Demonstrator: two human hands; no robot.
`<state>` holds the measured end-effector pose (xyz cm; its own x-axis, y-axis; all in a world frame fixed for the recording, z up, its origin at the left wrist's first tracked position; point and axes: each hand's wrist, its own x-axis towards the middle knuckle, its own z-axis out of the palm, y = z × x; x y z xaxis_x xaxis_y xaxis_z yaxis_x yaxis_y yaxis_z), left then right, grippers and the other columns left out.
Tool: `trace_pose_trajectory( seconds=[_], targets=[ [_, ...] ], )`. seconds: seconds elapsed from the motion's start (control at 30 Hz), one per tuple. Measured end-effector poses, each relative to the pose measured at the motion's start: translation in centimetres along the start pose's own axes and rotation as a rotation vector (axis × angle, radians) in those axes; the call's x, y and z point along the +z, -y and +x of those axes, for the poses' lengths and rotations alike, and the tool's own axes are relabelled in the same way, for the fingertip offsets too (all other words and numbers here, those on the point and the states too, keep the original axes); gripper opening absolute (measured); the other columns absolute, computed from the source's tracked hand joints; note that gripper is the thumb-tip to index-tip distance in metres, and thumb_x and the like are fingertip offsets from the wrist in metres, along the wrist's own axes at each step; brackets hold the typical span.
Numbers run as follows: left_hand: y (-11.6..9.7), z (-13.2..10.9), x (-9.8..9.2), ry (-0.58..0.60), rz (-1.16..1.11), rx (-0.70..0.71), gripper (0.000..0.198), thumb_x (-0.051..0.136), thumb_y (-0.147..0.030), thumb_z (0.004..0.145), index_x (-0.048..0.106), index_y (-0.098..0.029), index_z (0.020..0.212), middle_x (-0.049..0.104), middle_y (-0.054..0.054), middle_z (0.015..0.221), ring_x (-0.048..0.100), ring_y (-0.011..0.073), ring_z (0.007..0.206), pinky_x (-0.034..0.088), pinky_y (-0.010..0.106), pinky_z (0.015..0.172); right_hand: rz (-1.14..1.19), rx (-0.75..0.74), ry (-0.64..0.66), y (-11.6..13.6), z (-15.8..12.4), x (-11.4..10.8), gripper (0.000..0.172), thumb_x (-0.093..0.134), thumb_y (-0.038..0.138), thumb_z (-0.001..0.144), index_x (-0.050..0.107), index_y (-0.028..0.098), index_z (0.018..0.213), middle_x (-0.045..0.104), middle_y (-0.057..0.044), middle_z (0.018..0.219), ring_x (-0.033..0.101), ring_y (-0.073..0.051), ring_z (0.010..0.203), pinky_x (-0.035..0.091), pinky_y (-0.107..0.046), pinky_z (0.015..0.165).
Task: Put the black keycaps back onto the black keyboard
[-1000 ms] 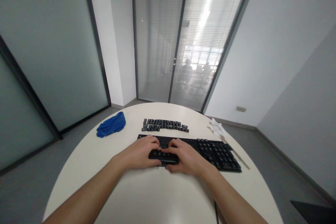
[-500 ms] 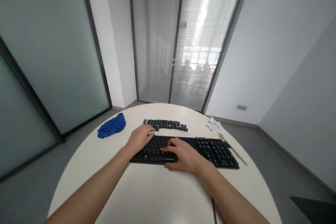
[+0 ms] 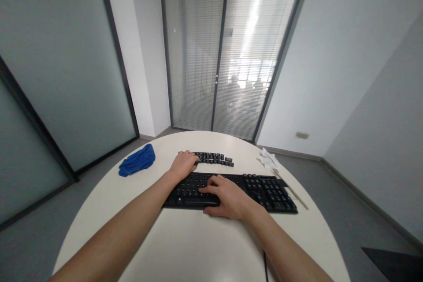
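A black keyboard (image 3: 277, 194) lies across the round white table (image 3: 185, 246); much of its left and middle part shows no keycaps. Beyond it sit rows of loose black keycaps (image 3: 214, 158). My left hand (image 3: 185, 164) reaches over the keyboard's left back edge to the left end of these rows, its fingertips bent down at the caps; what they touch is hidden. My right hand (image 3: 223, 196) rests on the middle of the keyboard, fingers curled over it and thumb apart at the front edge, with nothing visible in it.
A blue cloth (image 3: 137, 161) lies at the table's left. At the right are a crumpled white cloth or tissue (image 3: 269, 159) and a thin stick (image 3: 297, 196). A black cable (image 3: 265, 266) runs off the front edge beside my right forearm.
My left hand has moved forward from the keyboard's back edge to the loose keycaps, covering their left end. My right hand stays on the keyboard. The view has shifted slightly.
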<state>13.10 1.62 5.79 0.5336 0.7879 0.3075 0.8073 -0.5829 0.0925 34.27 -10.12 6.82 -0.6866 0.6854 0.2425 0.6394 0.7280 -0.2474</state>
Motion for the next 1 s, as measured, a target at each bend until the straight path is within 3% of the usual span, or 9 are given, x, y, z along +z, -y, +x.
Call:
trace_pose_trajectory(
  seconds=[0.3,0.47,0.53,0.6,0.73,0.87,1.0],
  targets=[
    [-0.7,-0.1,0.1,-0.016,-0.071,0.011,0.017,0.062,-0.014,0.085,0.074,-0.023,0.092,0.072,0.008,0.100,0.059,0.0288,0.107,0.040,0.041,0.095,-0.007,0.004,0.009,0.1,0.0,-0.2,0.057,0.077,0.044,0.075,0.065,0.025,0.126,0.061,-0.007,0.110,0.056,-0.024,0.102,0.046,-0.037,0.092],
    [-1.6,-3.0,-1.3,-0.076,-0.209,-0.019,0.021,0.059,-0.020,0.090,0.071,-0.023,0.107,0.070,0.005,0.112,0.060,0.0243,0.107,0.045,0.036,0.095,-0.004,0.012,0.009,0.2,0.0,-0.1,0.057,0.078,0.043,0.074,0.064,0.024,0.126,0.061,-0.008,0.109,0.056,-0.025,0.102,0.047,-0.038,0.093],
    [-1.7,-4.6,-1.6,-0.077,-0.286,-0.032,0.019,0.059,-0.021,0.090,0.071,-0.023,0.105,0.072,0.003,0.109,0.063,0.0215,0.105,0.047,0.032,0.093,0.001,0.011,0.006,0.1,0.0,0.0,0.057,0.078,0.042,0.074,0.064,0.024,0.126,0.061,-0.008,0.109,0.056,-0.025,0.102,0.047,-0.038,0.093],
    [-1.7,-6.1,-1.9,-0.085,-0.545,-0.108,0.017,0.062,-0.020,0.087,0.072,-0.021,0.101,0.073,0.003,0.104,0.065,0.0207,0.099,0.048,0.031,0.092,0.004,0.013,0.003,0.1,0.0,0.0,0.057,0.079,0.042,0.073,0.064,0.025,0.125,0.061,-0.007,0.110,0.056,-0.025,0.102,0.047,-0.038,0.093],
    [-1.7,-7.7,-2.3,0.007,-0.783,-0.144,0.019,0.065,-0.021,0.081,0.074,-0.019,0.098,0.075,0.002,0.094,0.067,0.0203,0.088,0.050,0.031,0.085,0.013,0.019,0.003,0.3,0.1,-0.1,0.057,0.079,0.040,0.072,0.063,0.025,0.126,0.061,-0.007,0.111,0.056,-0.025,0.102,0.047,-0.037,0.093],
    [-1.8,-8.0,-2.7,0.129,-0.800,-0.134,0.019,0.065,-0.021,0.080,0.075,-0.018,0.096,0.075,0.002,0.092,0.067,0.0196,0.083,0.050,0.028,0.079,0.016,0.031,0.006,0.5,0.1,-0.1,0.059,0.078,0.040,0.072,0.063,0.025,0.126,0.061,-0.007,0.110,0.055,-0.025,0.102,0.047,-0.038,0.093],
    [-1.6,-8.0,-2.4,0.153,-0.781,-0.118,0.020,0.063,-0.020,0.081,0.075,-0.018,0.097,0.075,0.002,0.091,0.067,0.0189,0.083,0.050,0.027,0.077,0.013,0.037,0.006,0.5,0.1,0.1,0.059,0.078,0.039,0.072,0.062,0.025,0.126,0.060,-0.007,0.110,0.055,-0.025,0.102,0.046,-0.038,0.093]
  ],
)
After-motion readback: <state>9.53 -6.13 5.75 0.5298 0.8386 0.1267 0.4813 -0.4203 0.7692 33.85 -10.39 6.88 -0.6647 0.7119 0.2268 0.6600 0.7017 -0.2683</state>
